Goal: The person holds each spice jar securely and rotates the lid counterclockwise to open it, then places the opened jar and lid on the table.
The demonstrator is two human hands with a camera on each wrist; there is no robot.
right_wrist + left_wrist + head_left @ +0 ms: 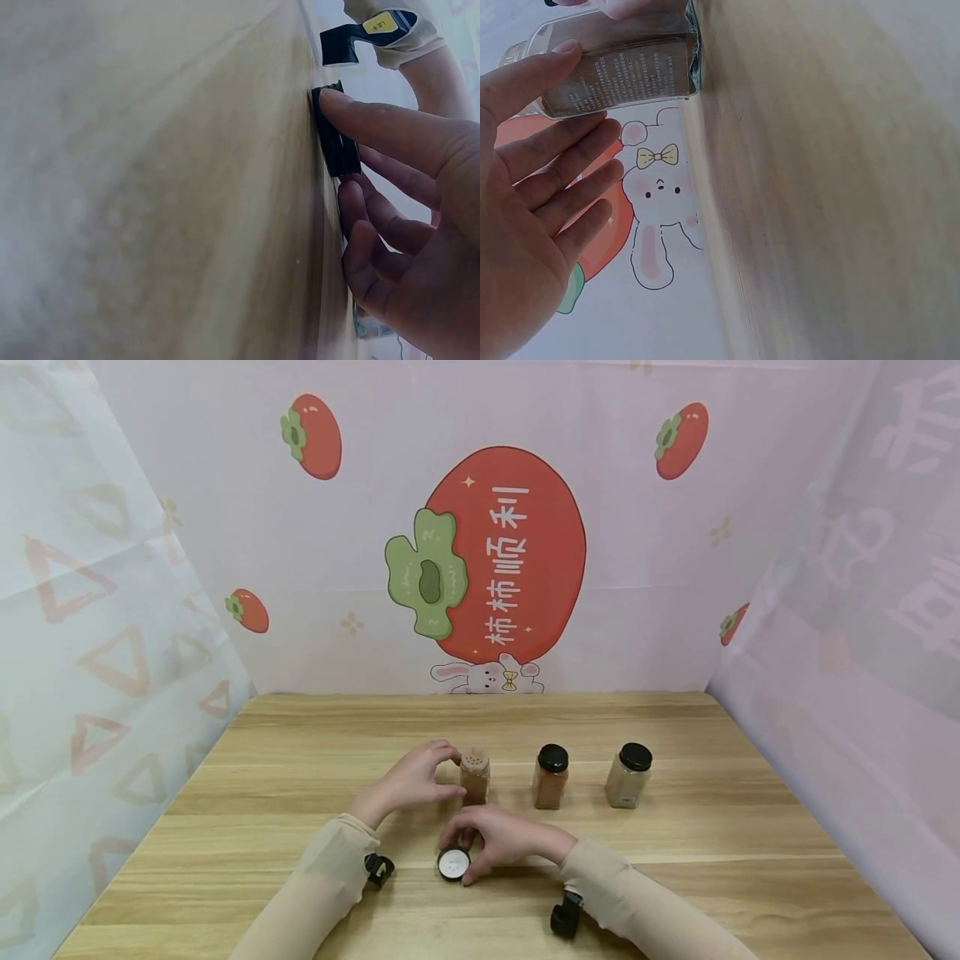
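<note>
A spice jar (475, 781) of brown powder stands upright on the table, its perforated shaker top uncovered. Beside it on the left is my left hand (416, 777), fingers loosely extended. In the left wrist view the thumb lies over the jar's glass (630, 71) and the other fingers spread behind it; whether they touch is hard to tell. My right hand (506, 839) pinches a black lid (453, 864) between thumb and fingers, in front of the jar. The lid's white inner side faces up, and the right wrist view shows the lid (335, 139) edge-on at the tabletop.
To the right stand two more capped jars: one with reddish powder (550, 781), one with pale powder (628, 777). The wooden table (315, 735) ends at a printed cloth backdrop (637, 610). Black straps with camera mounts hang at both wrists.
</note>
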